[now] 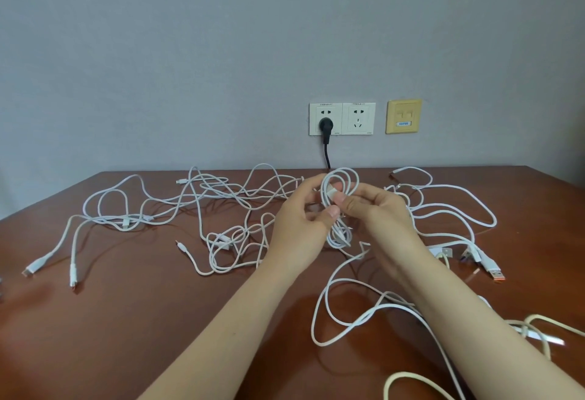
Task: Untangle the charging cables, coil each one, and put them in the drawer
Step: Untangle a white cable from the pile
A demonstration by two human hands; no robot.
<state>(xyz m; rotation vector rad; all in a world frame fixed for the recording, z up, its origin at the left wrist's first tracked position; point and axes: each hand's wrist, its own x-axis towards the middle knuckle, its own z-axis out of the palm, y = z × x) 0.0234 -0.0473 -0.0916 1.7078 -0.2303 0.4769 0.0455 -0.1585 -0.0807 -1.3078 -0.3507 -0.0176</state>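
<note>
Grey painted wall is rising behind a glossy reddish-brown wooden counter, and both hands are meeting above its middle. The left hand is pinching the waist of a half-wound white charging cable coil between thumb and curled fingers. The right hand, fingers bent, is gripping the same coil from the other side, its thumb pressing a white plug against the loops. Loops are standing up above the fingers and hanging below them, and the rest of that cable is trailing onto the counter beneath the right wrist. More tangled white charging cables are sprawling to the left of the hands and beyond the right hand, where an orange-tipped USB connector is lying. Behind the hands, a black plug is sitting in a white double wall socket, beside a yellow data plate.
</note>
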